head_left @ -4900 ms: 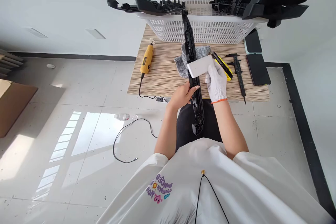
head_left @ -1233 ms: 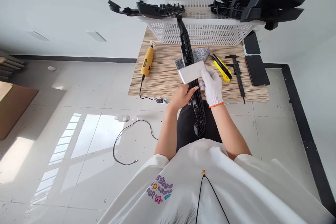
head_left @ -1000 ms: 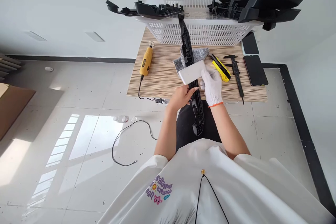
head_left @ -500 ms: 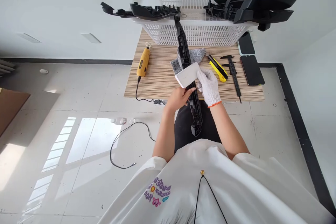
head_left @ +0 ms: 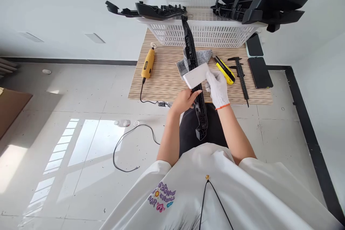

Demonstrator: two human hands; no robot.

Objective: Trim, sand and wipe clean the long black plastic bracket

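Observation:
My bare left hand [head_left: 185, 100] is closed around a long black plastic trim piece [head_left: 191, 51], which slants from the basket's front down over my lap. In my gloved right hand [head_left: 216, 85] is a flat white rectangular block [head_left: 196, 76], pinched at its right end. The block lies across the trim piece just above my left thumb; whether the two touch I cannot tell. Behind the trim piece a grey cloth [head_left: 204, 56] rests on the table. To the right of my glove lies a yellow utility knife [head_left: 225, 72].
A white plastic basket [head_left: 215, 36] stands at the table's back, with black trim parts [head_left: 265, 10] sticking out. On the wooden table [head_left: 167, 75] are a yellow rotary tool [head_left: 148, 64], a black caliper [head_left: 242, 79] and a black phone [head_left: 260, 72]. A cable [head_left: 121, 138] lies on the floor.
The white block and my right hand have shifted slightly to the right. My left hand keeps its grip on the trim piece.

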